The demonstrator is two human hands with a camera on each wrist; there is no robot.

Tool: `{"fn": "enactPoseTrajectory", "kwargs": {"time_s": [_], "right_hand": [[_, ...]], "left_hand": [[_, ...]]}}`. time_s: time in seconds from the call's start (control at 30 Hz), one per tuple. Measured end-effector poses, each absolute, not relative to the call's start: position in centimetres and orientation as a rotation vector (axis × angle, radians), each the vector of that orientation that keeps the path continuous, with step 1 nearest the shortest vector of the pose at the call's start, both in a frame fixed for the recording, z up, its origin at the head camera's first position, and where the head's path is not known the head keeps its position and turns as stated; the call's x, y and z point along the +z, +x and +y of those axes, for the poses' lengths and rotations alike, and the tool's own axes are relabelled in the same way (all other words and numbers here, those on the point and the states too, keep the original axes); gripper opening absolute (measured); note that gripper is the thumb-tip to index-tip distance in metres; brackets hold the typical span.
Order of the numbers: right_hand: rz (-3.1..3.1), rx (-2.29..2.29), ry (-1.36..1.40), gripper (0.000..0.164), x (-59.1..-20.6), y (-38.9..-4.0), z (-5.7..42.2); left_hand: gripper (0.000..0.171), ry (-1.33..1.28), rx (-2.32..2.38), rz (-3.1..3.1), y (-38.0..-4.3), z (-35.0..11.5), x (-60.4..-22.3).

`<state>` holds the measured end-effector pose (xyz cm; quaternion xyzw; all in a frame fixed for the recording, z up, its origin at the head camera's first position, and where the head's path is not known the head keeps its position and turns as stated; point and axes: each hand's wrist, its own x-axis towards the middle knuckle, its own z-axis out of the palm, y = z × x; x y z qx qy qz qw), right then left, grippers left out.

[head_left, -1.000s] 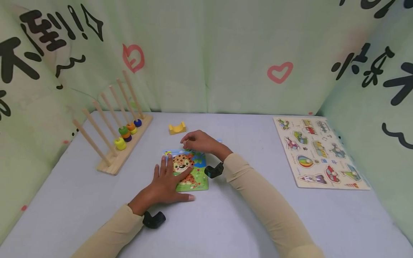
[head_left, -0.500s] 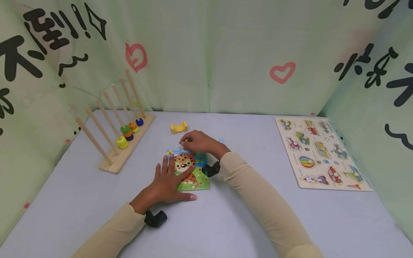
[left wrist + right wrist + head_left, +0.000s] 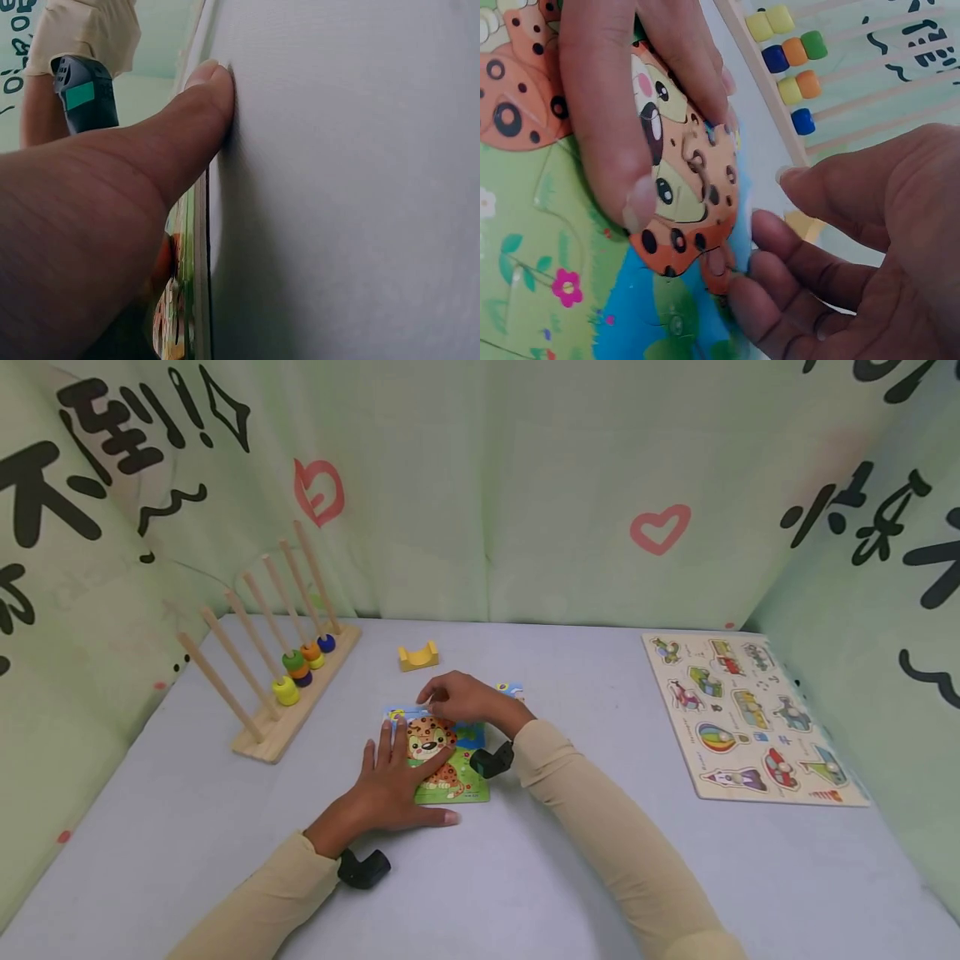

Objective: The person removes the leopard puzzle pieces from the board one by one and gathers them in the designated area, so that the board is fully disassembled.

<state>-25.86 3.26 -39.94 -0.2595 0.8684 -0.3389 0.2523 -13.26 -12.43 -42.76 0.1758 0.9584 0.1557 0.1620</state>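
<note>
A leopard jigsaw puzzle [image 3: 457, 781] with a green and blue background lies at the middle of the table. My left hand [image 3: 386, 785] rests flat across its left side, fingers spread over the leopard; its thumb [image 3: 199, 105] reaches past the near edge onto the white table. At the puzzle's top edge is my right hand [image 3: 465, 700], fingers bent and lower fingertips touching the border. In the right wrist view, its thumb [image 3: 817, 184] stands apart from the fingers with nothing between them. A seam shows in the leopard's forehead [image 3: 697, 161]. Behind the right wrist lies a small blue piece [image 3: 512, 690].
At left stands a wooden peg rack [image 3: 258, 739] with several coloured beads on its pegs. A yellow curved block [image 3: 418, 657] lies beyond the puzzle. A wooden picture board [image 3: 727, 760] is at right. Light green curtains [image 3: 555, 485] enclose the back and sides.
My right hand has moved slightly nearer along the puzzle's top edge, and more of the blue piece behind it shows. My left hand stays on the puzzle. The head view has shifted slightly.
</note>
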Motion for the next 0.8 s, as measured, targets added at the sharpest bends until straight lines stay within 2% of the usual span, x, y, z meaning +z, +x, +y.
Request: {"fn": "enactPoseTrajectory", "kwargs": {"time_s": [0.6,0.8], "right_hand": [[2.274,-1.145,-0.750,0.023,-40.9,-25.8,5.1],[2.273,-1.247,-0.688,0.027,-40.8,-26.1,6.6]], "left_hand": [[0.092,0.473,0.432,2.716,-13.2,-12.2,-42.4],[0.094,0.457,0.440,2.713,-13.2,-12.2,-42.6]]}}
